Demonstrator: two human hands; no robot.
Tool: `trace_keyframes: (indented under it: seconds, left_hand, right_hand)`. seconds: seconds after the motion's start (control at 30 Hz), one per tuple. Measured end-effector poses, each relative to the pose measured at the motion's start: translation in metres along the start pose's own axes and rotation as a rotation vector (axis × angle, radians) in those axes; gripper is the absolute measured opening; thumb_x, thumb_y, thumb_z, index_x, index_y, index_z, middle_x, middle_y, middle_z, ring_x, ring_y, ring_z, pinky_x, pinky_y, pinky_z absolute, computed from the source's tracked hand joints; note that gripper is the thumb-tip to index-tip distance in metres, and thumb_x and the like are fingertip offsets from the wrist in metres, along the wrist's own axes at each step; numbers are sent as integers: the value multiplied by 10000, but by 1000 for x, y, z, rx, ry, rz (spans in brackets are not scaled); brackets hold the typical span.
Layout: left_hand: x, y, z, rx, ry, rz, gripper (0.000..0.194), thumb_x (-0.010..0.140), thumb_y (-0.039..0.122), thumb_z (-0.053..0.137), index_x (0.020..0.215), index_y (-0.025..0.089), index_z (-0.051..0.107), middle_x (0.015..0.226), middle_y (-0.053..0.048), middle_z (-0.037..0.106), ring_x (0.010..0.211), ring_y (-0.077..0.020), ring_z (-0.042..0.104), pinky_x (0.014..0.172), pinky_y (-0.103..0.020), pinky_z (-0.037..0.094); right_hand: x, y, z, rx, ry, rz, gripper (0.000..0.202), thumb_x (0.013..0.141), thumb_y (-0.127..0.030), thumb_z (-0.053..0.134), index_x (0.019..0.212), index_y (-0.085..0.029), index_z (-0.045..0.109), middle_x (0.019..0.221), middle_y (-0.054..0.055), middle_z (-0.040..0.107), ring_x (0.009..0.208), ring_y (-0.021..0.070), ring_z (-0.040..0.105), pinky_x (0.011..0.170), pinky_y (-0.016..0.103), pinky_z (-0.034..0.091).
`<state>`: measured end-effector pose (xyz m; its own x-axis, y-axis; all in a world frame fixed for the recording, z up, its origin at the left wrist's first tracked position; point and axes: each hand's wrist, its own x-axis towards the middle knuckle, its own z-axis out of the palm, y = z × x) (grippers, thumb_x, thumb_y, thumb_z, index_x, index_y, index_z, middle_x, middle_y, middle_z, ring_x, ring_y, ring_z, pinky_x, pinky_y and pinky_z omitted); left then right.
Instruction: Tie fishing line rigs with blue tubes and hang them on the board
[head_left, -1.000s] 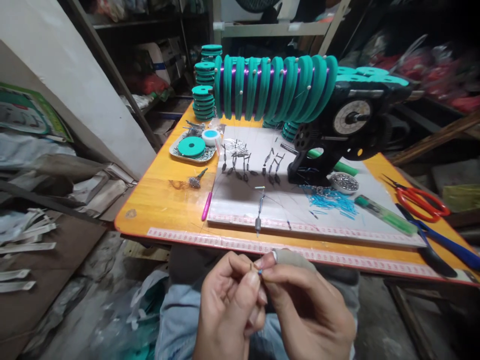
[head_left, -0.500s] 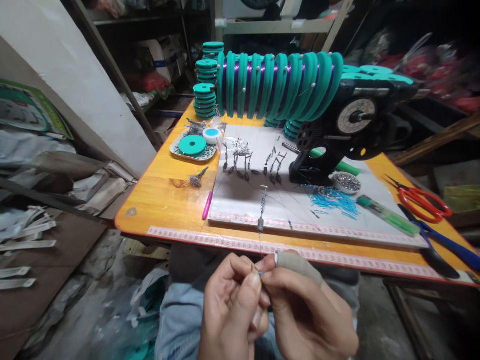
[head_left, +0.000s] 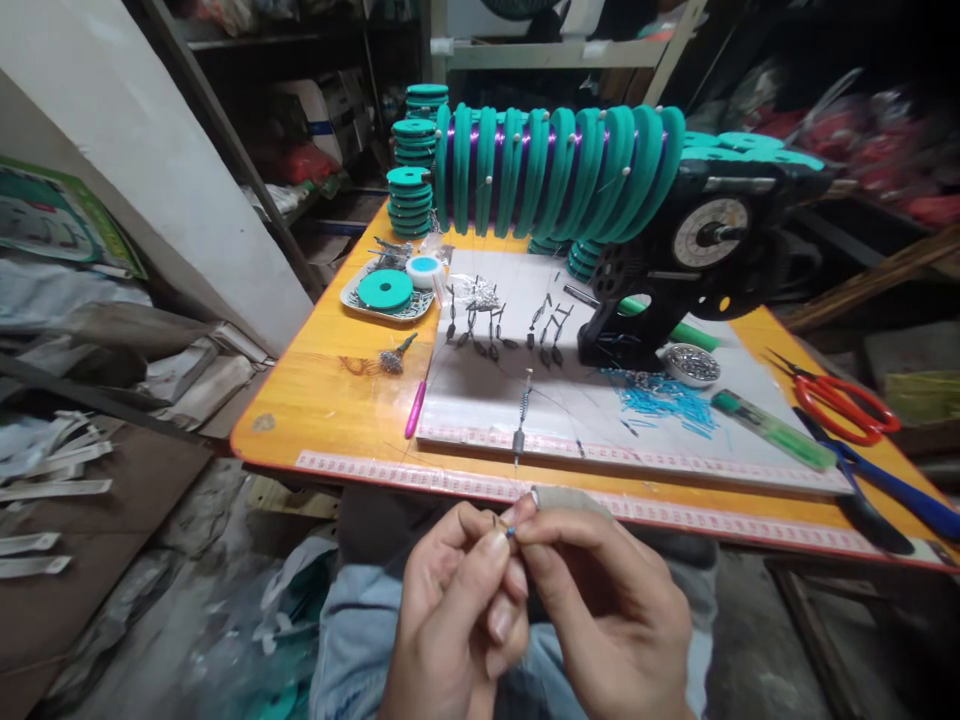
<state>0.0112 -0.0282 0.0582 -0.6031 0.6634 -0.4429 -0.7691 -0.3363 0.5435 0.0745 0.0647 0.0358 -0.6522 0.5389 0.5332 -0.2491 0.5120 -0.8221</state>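
My left hand (head_left: 457, 600) is closed, thumb and forefinger pinched on a small blue piece (head_left: 511, 532) with a thin dark tip beside it. Against that piece, my right hand (head_left: 607, 590) closes its thumb and forefinger, and what they grip is too small to make out. A pale wrap (head_left: 574, 500) covers one right finger. From the fingertips a thin line leads up to a grey sinker (head_left: 519, 442) with a coiled spring (head_left: 525, 405) above it, at the edge of the white board (head_left: 465, 410).
Green spools (head_left: 559, 170) wound with purple line sit on a black winding machine (head_left: 622, 330). Several sinkers (head_left: 493, 352) hang below. At right lie blue tubes (head_left: 667, 405), a bowl (head_left: 692, 378) of metal bits, a green-cased cutter (head_left: 772, 430), red-handled scissors (head_left: 847, 410) and blue-handled pliers (head_left: 900, 495).
Both hands have shifted slightly left and up, still pinched together at the blue piece. The right thumb has dropped a little from its forefinger. The sinker tilts a little further left.
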Motion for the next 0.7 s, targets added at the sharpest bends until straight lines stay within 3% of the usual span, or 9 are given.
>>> trace_keyframes:
  seconds: [0.33,0.5,0.63,0.7]
  left_hand:
    - [-1,1,-2,-14,17,1,398,669,321,881,673,125,534,535,34,567,389,20,322,366,-64,248]
    - [-2,2,-4,-5,-21,4,395,689,340,865,664,127,533,533,37,553,377,18,310,356,-76,254]
    - [-3,1,-7,77,-58,37,393,716,373,841,675,135,531,555,39,538,382,15,309,364,-89,242]
    - [-3,-2,-9,172,-50,135,375,747,392,814,683,137,547,597,38,535,404,13,322,383,-97,260]
  right_hand:
    - [0,-2,-2,-97,-24,-91,267,821,-2,621,993,-202,659,873,8,700,761,105,684,705,166,570]
    - [1,-3,0,-36,5,-84,273,810,6,630,979,-205,666,844,0,709,709,100,686,673,151,577]
    - [2,-2,1,88,-27,36,227,832,-21,638,941,-217,677,827,-6,718,750,102,709,714,137,582]
    - [1,0,1,223,-51,132,201,864,-55,619,948,-233,656,857,-12,709,809,99,713,754,137,583]
